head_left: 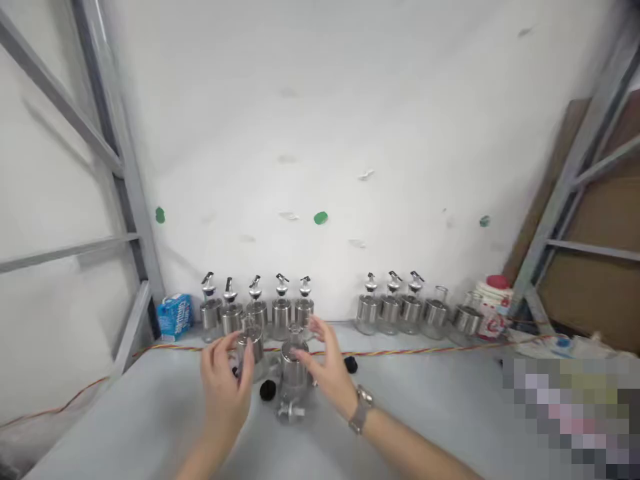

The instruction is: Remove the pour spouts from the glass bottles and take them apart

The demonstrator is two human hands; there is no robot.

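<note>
My left hand (224, 380) is curled round the metal-sleeved middle of a glass oil bottle (254, 348) without a spout. Beside it stands a second open-necked oil bottle (294, 370). My right hand (327, 370), with a watch on the wrist, is at that bottle's right side, fingers spread and the thumb overlapping its sleeve; whether it touches cannot be made out. In front of this bottle lies a clear and metallic piece (291, 412), probably a pour spout, blurred. Black caps (268, 391) lie on the table near both bottles.
Several spouted oil bottles (281, 312) line the wall at left; more (390, 312), some without spouts, stand at right. A blue carton (175, 317) and a white-and-red container (494, 307) flank them. A twisted cable (400, 351) crosses the grey table (400, 413). Metal frames (135, 200) rise both sides.
</note>
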